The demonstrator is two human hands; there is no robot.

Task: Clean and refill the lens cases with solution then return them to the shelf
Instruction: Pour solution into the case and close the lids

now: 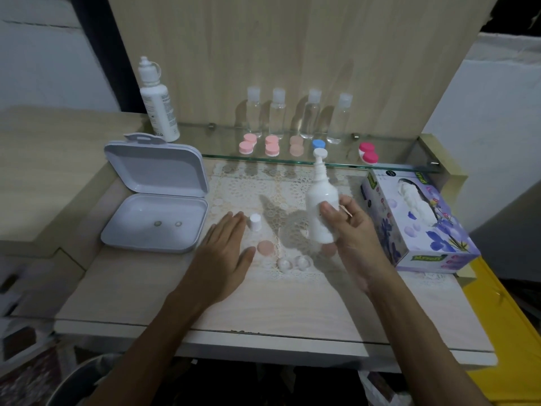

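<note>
Case: your open lens case point(293, 263) lies on the lace mat point(263, 183) near the table's front, both clear wells facing up, between your two hands, likely so solution can drop straight in.
Caps: one peach cap point(265, 248) lies flat just behind the wells; a second seems half hidden under the bottle's base, though blur leaves that unsure.
Bottle: your right hand point(349, 230) grips the white solution bottle point(321, 210) round its lower body, nozzle up, its base hanging just behind the case, apparently readied for tipping.
Bottle cap: the small white cap point(255, 222) stands by your left fingertips, parked clear of the wells.
Left hand: your left hand point(225, 256) rests flat on the table, fingers straight, holding nothing.
Shelf: five closed cases wait on the glass shelf point(404, 159), with four clear bottles behind them.
Tray: the open white box point(155, 200) holds what look like two lenses, kept aside.
Writing: the tissue box point(421, 221) shows a green label, seemingly "Mysoft"; print on the tall bottle point(158, 104) is unreadable.
</note>
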